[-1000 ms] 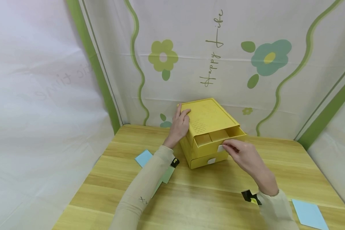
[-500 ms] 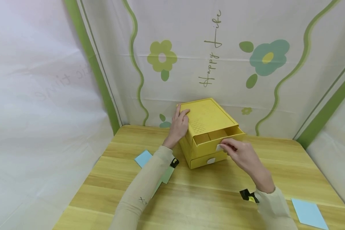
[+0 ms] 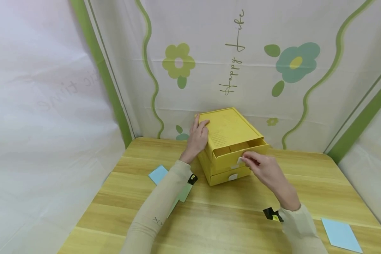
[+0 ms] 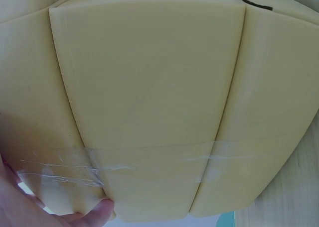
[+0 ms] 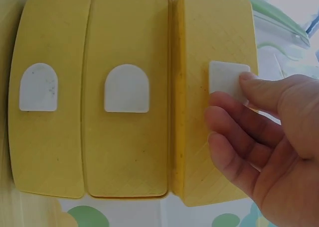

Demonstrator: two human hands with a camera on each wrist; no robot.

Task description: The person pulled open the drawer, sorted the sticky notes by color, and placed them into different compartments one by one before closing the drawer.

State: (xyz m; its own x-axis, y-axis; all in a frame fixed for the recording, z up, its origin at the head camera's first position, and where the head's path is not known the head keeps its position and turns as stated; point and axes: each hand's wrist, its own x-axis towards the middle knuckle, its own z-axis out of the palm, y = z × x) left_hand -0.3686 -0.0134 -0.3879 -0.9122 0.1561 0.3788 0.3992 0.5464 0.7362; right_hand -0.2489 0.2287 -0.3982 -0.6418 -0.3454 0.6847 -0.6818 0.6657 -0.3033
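Note:
A yellow drawer box (image 3: 235,123) with three stacked drawers stands at the back of the table. Its top drawer (image 5: 214,33) is partly pulled out, showing compartments inside. My right hand (image 3: 268,173) pinches the white pull tab (image 5: 227,77) on that drawer's front between thumb and fingers. The two lower drawers, with their own white tabs (image 5: 126,89), are closed. At the box's upper left edge rests my left hand (image 3: 197,141), fingers spread over the top. In the left wrist view its thumb (image 4: 102,209) lies against the box's side, where clear tape runs across.
A light blue sheet (image 3: 158,173) and green paper (image 3: 185,192) lie partly under the left forearm. Another light blue sheet (image 3: 341,233) is at the table's right. A printed white curtain (image 3: 206,53) hangs right behind the box.
The top drawer has slid a little further into the box, my right hand moving with it while pinching the tab. My left hand stays in place on the box.

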